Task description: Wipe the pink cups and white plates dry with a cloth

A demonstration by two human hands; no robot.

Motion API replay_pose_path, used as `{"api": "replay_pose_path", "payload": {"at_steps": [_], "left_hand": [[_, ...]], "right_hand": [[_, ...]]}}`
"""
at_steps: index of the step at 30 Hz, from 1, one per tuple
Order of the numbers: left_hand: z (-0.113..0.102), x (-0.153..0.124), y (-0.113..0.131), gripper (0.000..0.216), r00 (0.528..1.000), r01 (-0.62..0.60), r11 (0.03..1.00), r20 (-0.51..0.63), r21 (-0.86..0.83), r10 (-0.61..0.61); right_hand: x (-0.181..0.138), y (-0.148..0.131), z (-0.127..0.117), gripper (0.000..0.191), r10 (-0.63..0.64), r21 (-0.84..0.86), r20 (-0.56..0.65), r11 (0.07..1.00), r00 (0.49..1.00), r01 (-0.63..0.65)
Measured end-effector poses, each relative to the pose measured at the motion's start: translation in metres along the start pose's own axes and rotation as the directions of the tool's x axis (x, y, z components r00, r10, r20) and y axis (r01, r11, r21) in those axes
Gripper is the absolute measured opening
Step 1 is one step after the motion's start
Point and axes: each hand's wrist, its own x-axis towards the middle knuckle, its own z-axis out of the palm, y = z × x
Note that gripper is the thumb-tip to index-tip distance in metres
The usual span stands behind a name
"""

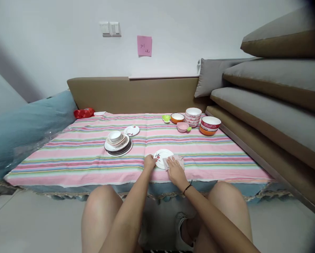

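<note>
A white plate with red flowers lies on the striped cloth in front of me. My left hand grips its left edge, thumb toward the top face. On the plate's right side, my right hand presses a pale pinkish wiping cloth with its fingers, and part of the cloth hangs past the rim. Left of my hands stands a stack of dark-edged plates with small white dishes on top. Beside that stack rests another flowered plate.
Stacked bowls, more bowls, an orange bowl, a green dish and a pink dish stand at the back right. Large cushions rise on the right. A red bundle lies back left on the striped cloth.
</note>
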Motion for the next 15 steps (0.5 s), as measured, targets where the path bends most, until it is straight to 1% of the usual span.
{"api": "replay_pose_path", "payload": {"at_steps": [2,4,6,7,9,11,13,15], "left_hand": [[0.005,0.016,-0.008,0.025,1.000,0.009,0.999,0.004,0.038,-0.009],[0.008,0.025,-0.019,0.021,1.000,0.011,0.998,0.003,0.065,-0.011],[0.011,0.030,-0.027,0.020,1.000,0.005,0.997,0.003,0.077,-0.005],[0.012,0.031,-0.030,0.020,1.000,0.002,0.997,0.004,0.079,-0.002],[0.014,0.032,-0.033,0.020,1.000,-0.005,0.997,0.013,0.076,0.005],[0.015,0.032,-0.035,0.021,1.000,-0.016,0.997,0.021,0.074,0.015],[0.015,0.032,-0.035,0.021,0.999,-0.031,0.996,0.024,0.079,0.029],[0.015,0.033,-0.036,0.022,0.999,-0.040,0.995,0.027,0.092,0.038]], "right_hand": [[0.004,-0.005,0.000,0.059,-0.039,0.012,0.019,0.999,0.999,0.039],[0.003,-0.005,0.000,0.059,-0.121,0.031,0.063,0.992,0.991,0.119],[-0.001,0.001,-0.005,0.059,-0.180,0.043,0.098,0.983,0.979,0.177],[-0.004,0.006,-0.007,0.060,-0.186,0.041,0.104,0.982,0.977,0.182],[-0.005,0.016,-0.012,0.062,-0.153,0.024,0.094,0.988,0.984,0.152],[0.000,0.020,-0.013,0.062,-0.094,0.006,0.067,0.996,0.993,0.094],[0.008,0.018,-0.008,0.062,-0.048,-0.003,0.042,0.999,0.998,0.048],[0.014,0.011,-0.001,0.061,-0.034,-0.002,0.027,0.999,0.999,0.034]]}}
